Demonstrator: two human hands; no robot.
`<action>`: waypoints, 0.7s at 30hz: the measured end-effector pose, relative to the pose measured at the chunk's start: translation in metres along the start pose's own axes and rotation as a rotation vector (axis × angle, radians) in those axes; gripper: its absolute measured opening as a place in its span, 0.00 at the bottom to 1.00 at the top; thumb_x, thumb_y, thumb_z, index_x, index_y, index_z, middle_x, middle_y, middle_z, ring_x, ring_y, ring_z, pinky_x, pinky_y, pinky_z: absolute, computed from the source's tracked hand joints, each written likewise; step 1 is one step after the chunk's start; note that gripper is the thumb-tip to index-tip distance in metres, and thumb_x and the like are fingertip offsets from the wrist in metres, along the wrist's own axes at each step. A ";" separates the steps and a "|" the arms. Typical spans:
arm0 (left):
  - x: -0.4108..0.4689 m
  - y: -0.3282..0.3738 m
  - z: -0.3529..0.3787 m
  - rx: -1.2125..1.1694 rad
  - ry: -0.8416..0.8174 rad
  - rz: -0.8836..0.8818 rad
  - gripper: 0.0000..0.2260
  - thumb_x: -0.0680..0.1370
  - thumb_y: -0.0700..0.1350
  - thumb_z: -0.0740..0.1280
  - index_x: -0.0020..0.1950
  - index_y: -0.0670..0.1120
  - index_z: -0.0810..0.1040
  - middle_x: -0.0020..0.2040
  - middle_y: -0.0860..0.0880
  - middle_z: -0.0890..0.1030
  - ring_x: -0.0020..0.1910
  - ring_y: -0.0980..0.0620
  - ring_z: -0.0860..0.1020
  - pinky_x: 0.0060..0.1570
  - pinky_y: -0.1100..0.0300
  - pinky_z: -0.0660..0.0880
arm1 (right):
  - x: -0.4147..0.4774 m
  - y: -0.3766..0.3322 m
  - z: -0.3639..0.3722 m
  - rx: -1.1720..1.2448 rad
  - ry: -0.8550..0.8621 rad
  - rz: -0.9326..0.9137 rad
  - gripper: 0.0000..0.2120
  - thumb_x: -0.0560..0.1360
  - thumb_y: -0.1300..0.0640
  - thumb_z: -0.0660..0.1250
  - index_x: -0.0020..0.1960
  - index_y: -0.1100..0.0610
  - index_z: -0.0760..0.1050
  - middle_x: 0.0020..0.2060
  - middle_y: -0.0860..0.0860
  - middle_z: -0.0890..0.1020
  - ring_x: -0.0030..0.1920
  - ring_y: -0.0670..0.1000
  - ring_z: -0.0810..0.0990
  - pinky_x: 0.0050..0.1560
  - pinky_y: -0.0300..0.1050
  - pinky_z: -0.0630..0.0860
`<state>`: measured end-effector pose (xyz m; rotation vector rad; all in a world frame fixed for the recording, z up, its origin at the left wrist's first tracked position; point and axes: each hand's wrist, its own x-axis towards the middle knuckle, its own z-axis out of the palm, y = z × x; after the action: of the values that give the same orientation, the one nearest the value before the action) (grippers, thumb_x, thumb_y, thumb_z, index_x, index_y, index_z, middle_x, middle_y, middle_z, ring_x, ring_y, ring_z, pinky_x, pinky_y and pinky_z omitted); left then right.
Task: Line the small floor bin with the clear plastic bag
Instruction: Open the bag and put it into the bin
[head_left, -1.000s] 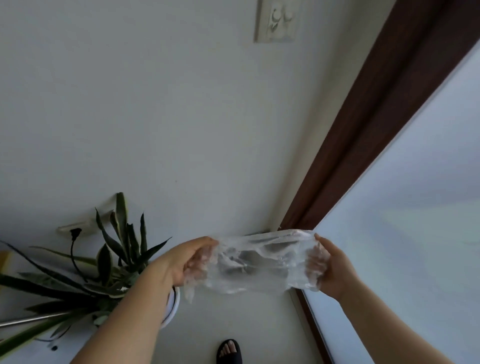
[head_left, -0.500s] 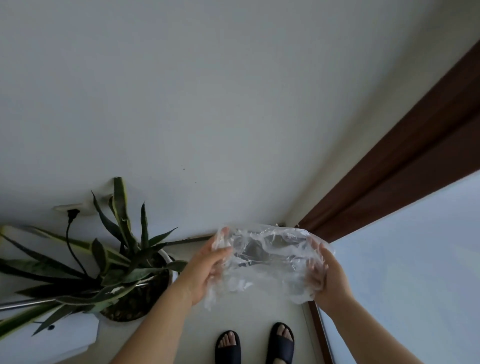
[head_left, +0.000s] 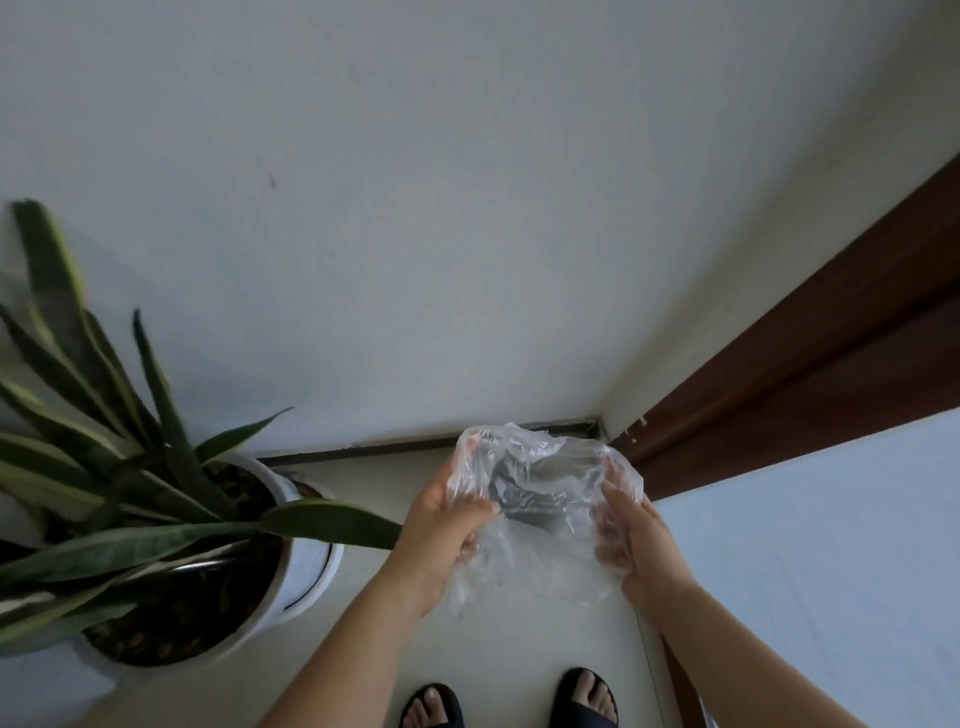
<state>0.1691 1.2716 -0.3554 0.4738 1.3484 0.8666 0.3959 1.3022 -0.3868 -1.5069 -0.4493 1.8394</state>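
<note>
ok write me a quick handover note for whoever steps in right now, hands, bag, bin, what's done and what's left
Left hand: gripping the left edge of the clear plastic bag.
Right hand: gripping its right edge.
Bag: held in the air between both hands, crumpled, near the wall corner, beside the potted plant.
Bin: something dark shows through the bag; I cannot tell if it is the bin.
Done: bag in hand.
Left: spread the mouth, fit it into the bin.
</note>
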 end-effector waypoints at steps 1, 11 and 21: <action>0.013 -0.011 0.000 -0.003 0.013 0.010 0.23 0.65 0.45 0.72 0.57 0.62 0.78 0.41 0.50 0.82 0.40 0.49 0.74 0.35 0.59 0.72 | 0.015 0.010 -0.004 0.002 -0.010 -0.011 0.15 0.75 0.52 0.67 0.61 0.44 0.77 0.30 0.48 0.73 0.25 0.44 0.67 0.21 0.36 0.63; 0.141 -0.103 -0.020 0.097 0.039 0.106 0.28 0.72 0.41 0.70 0.68 0.62 0.69 0.58 0.52 0.81 0.50 0.52 0.80 0.43 0.58 0.75 | 0.153 0.084 -0.053 0.052 -0.080 0.064 0.07 0.72 0.45 0.68 0.47 0.39 0.83 0.43 0.45 0.87 0.40 0.44 0.86 0.30 0.39 0.80; 0.219 -0.159 -0.018 0.351 0.117 0.251 0.30 0.76 0.39 0.65 0.74 0.57 0.59 0.70 0.57 0.66 0.59 0.63 0.70 0.45 0.73 0.68 | 0.234 0.120 -0.088 -0.009 -0.135 0.087 0.21 0.73 0.47 0.68 0.64 0.53 0.75 0.35 0.53 0.86 0.26 0.48 0.81 0.21 0.39 0.75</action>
<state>0.1912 1.3390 -0.6175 0.8907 1.5804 0.8728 0.4271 1.3694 -0.6544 -1.4342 -0.4627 2.0174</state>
